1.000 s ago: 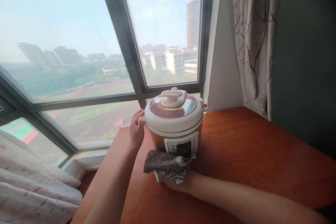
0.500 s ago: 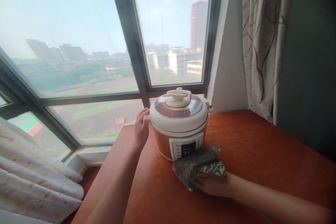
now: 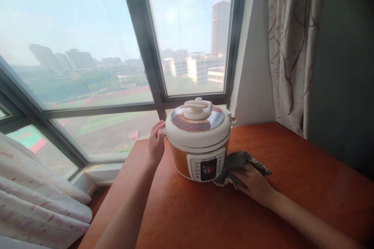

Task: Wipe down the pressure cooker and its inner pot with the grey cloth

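A white and brown electric pressure cooker (image 3: 198, 138) stands upright on the table, its lid closed and its control panel (image 3: 208, 168) facing me. My left hand (image 3: 157, 142) is closed at the cooker's left side handle, with its fingertips partly hidden behind the rim. At the lower right of the cooker, my right hand (image 3: 253, 183) holds a dark grey, patterned cloth (image 3: 241, 162). The cloth is bunched under the fingers and lies against the cooker's side beside the panel.
The reddish-brown wooden table (image 3: 280, 151) runs up to the windows. Window frames (image 3: 102, 109) rise behind it. A patterned curtain (image 3: 292, 54) hangs at the right, and another curtain (image 3: 37, 190) is gathered at the lower left.
My right hand has moved the cloth to the right, from the front of the control panel round to the cooker's right side. The whole panel now shows. My left hand stays at the handle.
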`<action>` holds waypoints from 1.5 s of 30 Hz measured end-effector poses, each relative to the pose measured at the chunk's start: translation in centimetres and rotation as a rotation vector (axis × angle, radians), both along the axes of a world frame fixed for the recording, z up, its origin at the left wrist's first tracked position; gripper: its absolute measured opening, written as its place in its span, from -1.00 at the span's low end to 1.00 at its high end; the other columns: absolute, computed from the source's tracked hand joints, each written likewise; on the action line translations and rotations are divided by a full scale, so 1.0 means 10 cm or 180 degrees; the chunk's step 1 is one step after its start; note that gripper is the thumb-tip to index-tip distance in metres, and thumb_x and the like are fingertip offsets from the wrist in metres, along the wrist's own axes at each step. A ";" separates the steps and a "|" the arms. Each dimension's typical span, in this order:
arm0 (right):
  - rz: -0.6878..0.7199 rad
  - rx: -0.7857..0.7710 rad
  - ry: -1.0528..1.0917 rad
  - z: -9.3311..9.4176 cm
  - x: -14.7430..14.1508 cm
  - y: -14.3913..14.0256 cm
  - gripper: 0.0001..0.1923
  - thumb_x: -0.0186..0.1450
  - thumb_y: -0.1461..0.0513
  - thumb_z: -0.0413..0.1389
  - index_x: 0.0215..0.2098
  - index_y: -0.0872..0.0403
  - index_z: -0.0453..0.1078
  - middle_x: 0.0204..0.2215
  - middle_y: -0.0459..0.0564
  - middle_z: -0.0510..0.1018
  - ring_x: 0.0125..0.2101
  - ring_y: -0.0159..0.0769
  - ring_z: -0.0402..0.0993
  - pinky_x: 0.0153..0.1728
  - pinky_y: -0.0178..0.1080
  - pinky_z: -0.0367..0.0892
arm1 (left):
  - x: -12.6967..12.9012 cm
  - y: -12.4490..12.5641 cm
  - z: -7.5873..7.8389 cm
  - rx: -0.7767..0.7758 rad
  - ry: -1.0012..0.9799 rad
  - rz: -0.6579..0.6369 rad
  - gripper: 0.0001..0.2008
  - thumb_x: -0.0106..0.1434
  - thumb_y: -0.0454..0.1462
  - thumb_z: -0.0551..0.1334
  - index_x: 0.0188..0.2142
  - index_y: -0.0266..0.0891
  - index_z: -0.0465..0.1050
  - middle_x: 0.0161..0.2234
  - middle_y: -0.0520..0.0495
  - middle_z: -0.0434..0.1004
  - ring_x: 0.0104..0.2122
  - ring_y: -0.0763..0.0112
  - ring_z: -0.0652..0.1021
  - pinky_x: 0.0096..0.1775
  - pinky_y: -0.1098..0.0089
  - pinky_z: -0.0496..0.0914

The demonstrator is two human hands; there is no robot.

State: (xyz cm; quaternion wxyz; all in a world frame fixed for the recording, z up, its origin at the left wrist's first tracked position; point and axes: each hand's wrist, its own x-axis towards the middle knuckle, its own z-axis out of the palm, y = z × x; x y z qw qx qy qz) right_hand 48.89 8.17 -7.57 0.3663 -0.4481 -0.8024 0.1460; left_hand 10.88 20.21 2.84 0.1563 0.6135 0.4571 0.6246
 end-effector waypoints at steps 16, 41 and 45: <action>-0.1095 -0.1160 0.5269 0.41 -0.69 0.25 -0.51 0.24 -0.07 0.19 0.03 0.00 0.53 -0.08 -0.04 0.68 -0.03 -0.11 0.60 0.04 -0.05 0.48 | 0.02 -0.02 0.02 -0.0055 -0.0052 0.0047 -0.57 0.42 -0.05 0.07 0.02 -0.22 0.58 0.22 -0.24 0.43 0.21 0.02 0.44 0.25 0.02 0.31; -0.1476 0.0096 0.3634 0.63 -1.11 -0.05 -0.64 0.38 0.05 0.08 0.03 0.00 0.51 -0.10 0.00 0.67 -0.08 -0.10 0.60 -0.09 -0.09 0.50 | 0.03 -0.01 0.01 -0.0058 -0.0080 0.0095 -0.56 0.42 -0.03 0.06 0.00 -0.19 0.58 0.22 -0.22 0.42 0.20 0.03 0.44 0.20 0.03 0.37; -0.0582 0.1294 0.1368 1.04 -1.25 -0.12 -0.62 0.39 0.17 0.04 0.15 -0.06 0.44 0.14 0.03 0.56 0.25 0.00 0.34 0.28 0.15 0.17 | 0.02 -0.02 0.02 -0.0048 -0.0045 0.0078 -0.52 0.41 0.02 0.05 0.02 -0.19 0.58 0.22 -0.23 0.42 0.20 0.03 0.44 0.15 0.06 0.42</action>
